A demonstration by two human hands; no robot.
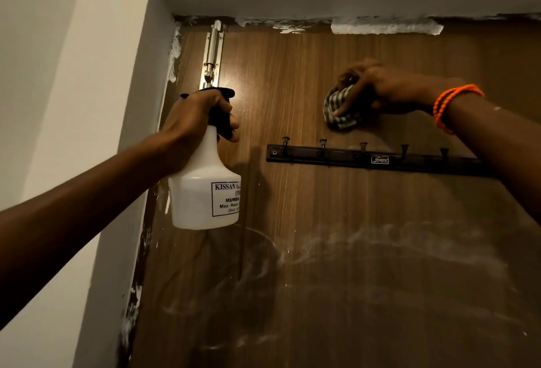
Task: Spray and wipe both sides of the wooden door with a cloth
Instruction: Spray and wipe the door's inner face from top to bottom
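A white spray bottle (205, 180) is gripped by the left hand (196, 117); a bunched checked cloth (339, 109) is pressed by the right hand (377, 86) against the wooden door (322, 250) above the hook rail (374, 159). Whitish smears below look unwiped; the other side is unseen.

Both arms reach up and forward, bare to the wrist. The left hand (196, 117) is clenched in a grip, one finger hooked in front; the right hand (377, 89) is bunched closed, knuckles upward
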